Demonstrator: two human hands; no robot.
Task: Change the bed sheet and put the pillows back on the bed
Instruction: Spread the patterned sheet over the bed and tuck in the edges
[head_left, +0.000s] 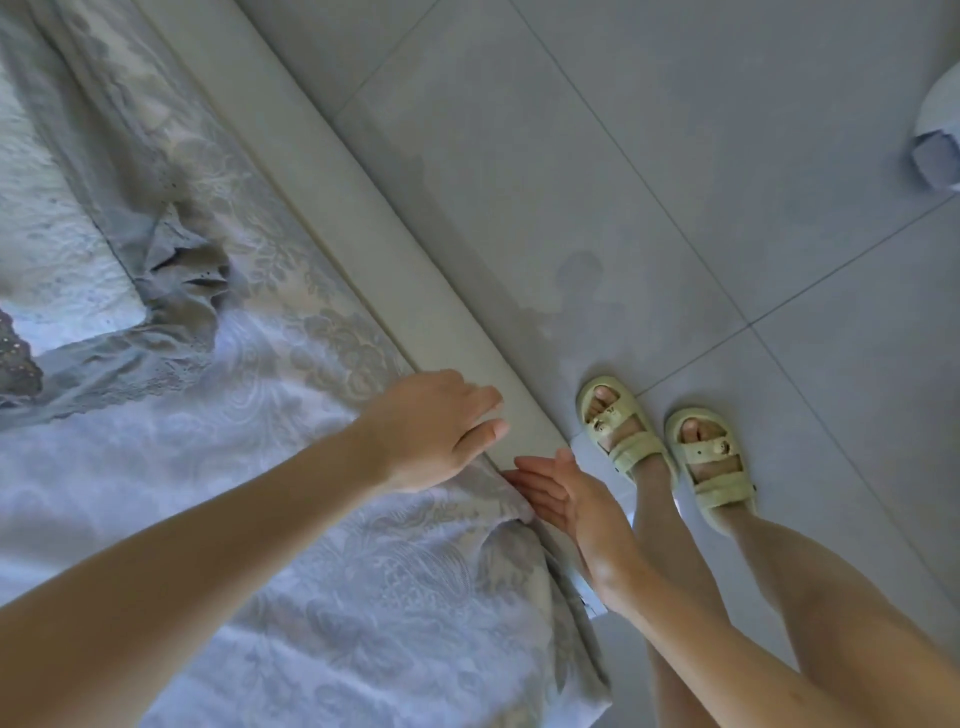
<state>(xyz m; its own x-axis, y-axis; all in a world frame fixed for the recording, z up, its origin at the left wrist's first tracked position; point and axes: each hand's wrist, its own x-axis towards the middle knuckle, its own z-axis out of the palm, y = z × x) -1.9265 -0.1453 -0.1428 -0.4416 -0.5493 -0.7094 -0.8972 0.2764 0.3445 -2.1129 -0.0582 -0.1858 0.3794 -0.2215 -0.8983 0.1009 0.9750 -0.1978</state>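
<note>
Fingers of left hand (436, 431) straight, resting on bed sheet (249, 457) edge, right hand (563, 499) fingers pressed together, touching sheet

Bare arms and legs — pale-green two-strap sandals (670, 447).

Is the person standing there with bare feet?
No, both feet wear pale green sandals on the grey tiled floor.

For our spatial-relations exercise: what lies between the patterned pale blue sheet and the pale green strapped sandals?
The beige padded bed rail, then a strip of grey tiled floor; head view.
</note>
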